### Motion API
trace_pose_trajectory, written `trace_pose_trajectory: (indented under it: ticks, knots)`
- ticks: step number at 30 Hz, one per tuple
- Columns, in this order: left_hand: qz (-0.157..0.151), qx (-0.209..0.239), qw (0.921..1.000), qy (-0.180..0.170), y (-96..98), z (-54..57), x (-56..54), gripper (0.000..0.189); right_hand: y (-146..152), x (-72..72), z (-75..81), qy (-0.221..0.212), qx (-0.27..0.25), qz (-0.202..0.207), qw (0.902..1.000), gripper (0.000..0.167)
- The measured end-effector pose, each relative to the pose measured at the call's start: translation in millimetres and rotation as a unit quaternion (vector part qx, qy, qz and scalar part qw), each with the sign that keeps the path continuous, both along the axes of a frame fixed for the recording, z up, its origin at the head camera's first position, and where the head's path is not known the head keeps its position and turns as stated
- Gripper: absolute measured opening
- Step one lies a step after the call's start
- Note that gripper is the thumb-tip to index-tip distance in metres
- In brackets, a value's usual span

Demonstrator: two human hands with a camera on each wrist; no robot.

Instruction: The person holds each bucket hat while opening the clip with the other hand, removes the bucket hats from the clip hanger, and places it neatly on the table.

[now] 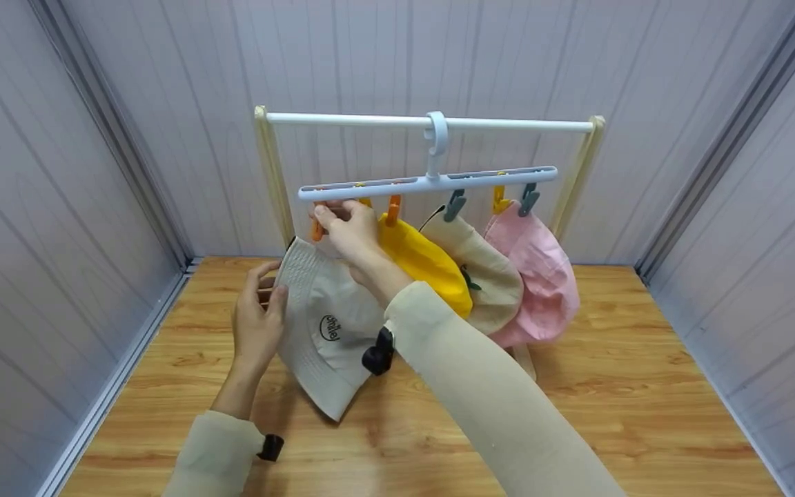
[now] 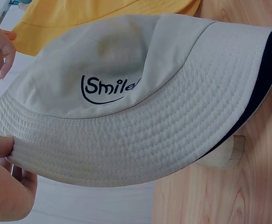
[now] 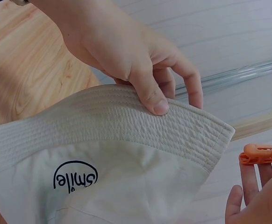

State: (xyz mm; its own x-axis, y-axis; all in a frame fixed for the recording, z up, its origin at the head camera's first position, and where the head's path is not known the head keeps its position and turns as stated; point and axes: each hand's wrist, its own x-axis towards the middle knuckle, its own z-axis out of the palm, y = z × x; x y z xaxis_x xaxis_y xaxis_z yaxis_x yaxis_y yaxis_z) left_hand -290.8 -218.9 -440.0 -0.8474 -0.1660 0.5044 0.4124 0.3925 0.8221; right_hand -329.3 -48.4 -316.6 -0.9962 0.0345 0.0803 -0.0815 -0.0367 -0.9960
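Observation:
A light grey bucket hat (image 1: 332, 324) with "Smile" lettering hangs from my left hand (image 1: 259, 321), its brim pinched between thumb and fingers. Dark lining shows at the brim's edge in the left wrist view. Above it, my right hand (image 1: 352, 231) pinches an orange clip (image 3: 258, 154) at the left end of the pale blue hanger (image 1: 370, 188). The hat's upper corner is just below that clip, a small gap between them in the right wrist view. Beside my right hand hangs a yellow hat (image 1: 428, 266) from another orange clip (image 1: 394, 209).
A beige hat (image 1: 484, 276) and a pink hat (image 1: 539, 276) hang farther right from grey and yellow clips. The hanger hooks over a white rail (image 1: 349, 119) between wooden posts (image 1: 580, 176). Below lies a wood-grain table (image 1: 611, 386), with pale panel walls around it.

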Motion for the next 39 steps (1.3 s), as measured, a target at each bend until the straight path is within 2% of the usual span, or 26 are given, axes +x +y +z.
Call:
trace_pose_trajectory:
  ticks: [17, 39]
  knots:
    - [0.01, -0.004, 0.9999, -0.013, 0.6, -1.9, -1.1, 0.04, 1.3, -4.7, -3.8, 0.013, -0.009, 0.019, 0.9997, 0.03]
    - [0.012, 0.002, 0.9999, -0.007, 0.4, -3.2, -2.4, 0.041, 1.8, -5.0, -2.3, 0.005, -0.002, 0.013, 0.9999, 0.025]
